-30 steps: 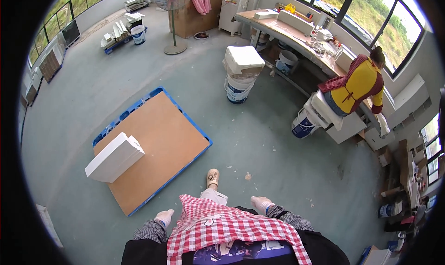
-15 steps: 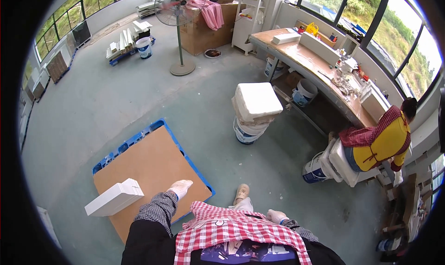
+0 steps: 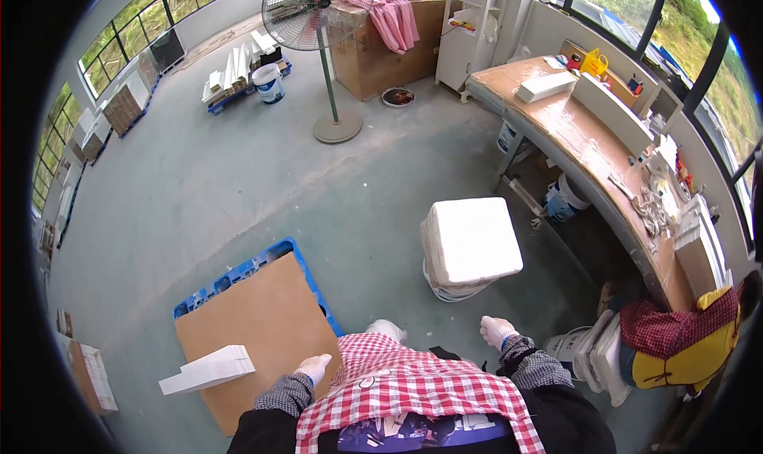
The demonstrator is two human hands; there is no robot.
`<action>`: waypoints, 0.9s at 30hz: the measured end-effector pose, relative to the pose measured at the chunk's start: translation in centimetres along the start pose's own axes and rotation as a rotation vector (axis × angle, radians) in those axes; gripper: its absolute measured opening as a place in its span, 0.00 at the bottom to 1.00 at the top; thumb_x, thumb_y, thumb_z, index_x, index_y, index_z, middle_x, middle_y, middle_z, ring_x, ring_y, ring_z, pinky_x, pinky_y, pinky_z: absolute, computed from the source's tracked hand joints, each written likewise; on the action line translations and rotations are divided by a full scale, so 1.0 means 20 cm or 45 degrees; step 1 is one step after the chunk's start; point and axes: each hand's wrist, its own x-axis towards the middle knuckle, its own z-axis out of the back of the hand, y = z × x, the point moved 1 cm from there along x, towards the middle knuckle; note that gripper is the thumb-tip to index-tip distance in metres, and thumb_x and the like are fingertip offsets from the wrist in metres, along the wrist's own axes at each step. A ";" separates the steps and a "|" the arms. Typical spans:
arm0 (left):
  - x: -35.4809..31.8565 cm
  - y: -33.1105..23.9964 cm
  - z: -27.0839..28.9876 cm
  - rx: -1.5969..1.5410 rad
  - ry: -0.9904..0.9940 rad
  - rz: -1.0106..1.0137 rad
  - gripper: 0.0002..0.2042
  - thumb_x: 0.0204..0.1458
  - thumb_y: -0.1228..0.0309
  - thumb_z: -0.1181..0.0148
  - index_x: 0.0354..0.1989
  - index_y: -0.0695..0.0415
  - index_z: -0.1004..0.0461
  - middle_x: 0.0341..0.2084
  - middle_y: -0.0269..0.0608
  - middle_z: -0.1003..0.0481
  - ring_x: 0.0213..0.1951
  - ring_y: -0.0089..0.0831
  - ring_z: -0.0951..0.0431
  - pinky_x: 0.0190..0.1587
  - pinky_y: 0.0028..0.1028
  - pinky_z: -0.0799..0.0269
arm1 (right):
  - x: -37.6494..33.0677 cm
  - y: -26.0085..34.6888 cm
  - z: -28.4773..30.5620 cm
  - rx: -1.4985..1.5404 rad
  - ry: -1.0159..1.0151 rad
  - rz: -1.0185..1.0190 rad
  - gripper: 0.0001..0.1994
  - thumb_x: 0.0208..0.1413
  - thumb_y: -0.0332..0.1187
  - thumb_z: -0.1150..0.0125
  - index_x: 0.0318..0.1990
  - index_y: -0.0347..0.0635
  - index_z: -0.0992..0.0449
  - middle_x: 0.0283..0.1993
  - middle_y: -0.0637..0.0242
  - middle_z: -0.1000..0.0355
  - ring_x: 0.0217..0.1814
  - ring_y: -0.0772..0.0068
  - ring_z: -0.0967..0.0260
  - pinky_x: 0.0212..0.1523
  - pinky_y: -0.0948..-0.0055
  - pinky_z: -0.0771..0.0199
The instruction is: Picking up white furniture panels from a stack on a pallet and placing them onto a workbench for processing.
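1. Because the camera looks straight down from the head, the person's own checked apron fills the lower edge, and both gloved hands show beside it with nothing in them.
2. The left hand (image 3: pixel 312 368) hangs loosely curled, holding nothing, over the near corner of a brown cardboard sheet (image 3: pixel 258 331); whether it touches the sheet I cannot tell.
3. That sheet lies flat on a blue plastic pallet (image 3: pixel 238 273), probably to give a clean, even surface above the floor for stacking.
4. Just to the left of the left hand, a stack of white flat pieces (image 3: pixel 208 369) rests at the sheet's edge, jutting past it, so it is the thing nearest that hand.
5. The right hand (image 3: pixel 498 330) is also empty, fingers relaxed and half closed, held clear of the body.
6. Ahead of the right hand, a white foam box (image 3: pixel 472 241) sits on top of a white bucket (image 3: pixel 447 289), likely raised there so that it can be reached without stooping.
7. Well to the right of the right hand, another person in a yellow top (image 3: pixel 694 351) bends beside a long curved table (image 3: pixel 580 148).
8. Far ahead of both hands stands a pedestal fan (image 3: pixel 319 13).
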 end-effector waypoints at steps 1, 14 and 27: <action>0.08 0.00 0.05 -0.029 0.041 0.082 0.18 0.59 0.60 0.60 0.49 0.55 0.30 0.46 0.58 0.26 0.49 0.53 0.26 0.52 0.44 0.33 | -0.01 0.22 -0.03 0.073 0.048 0.086 0.10 0.55 0.39 0.52 0.25 0.48 0.33 0.20 0.77 0.41 0.20 0.79 0.45 0.21 0.74 0.45; 1.28 0.16 1.68 -0.359 -0.166 0.321 0.25 0.59 0.55 0.63 0.48 0.63 0.28 0.51 0.59 0.29 0.56 0.51 0.32 0.58 0.41 0.40 | 0.68 1.87 -0.30 -0.460 -0.054 0.679 0.20 0.57 0.49 0.56 0.32 0.41 0.25 0.28 0.63 0.29 0.31 0.72 0.32 0.36 0.72 0.33; 2.67 -0.07 2.58 -0.725 -0.198 0.350 0.26 0.56 0.50 0.58 0.37 0.65 0.28 0.36 0.47 0.25 0.41 0.42 0.28 0.46 0.37 0.37 | 0.99 3.13 0.30 0.661 -0.151 0.611 0.09 0.59 0.39 0.46 0.35 0.45 0.27 0.29 0.73 0.30 0.29 0.81 0.34 0.32 0.78 0.32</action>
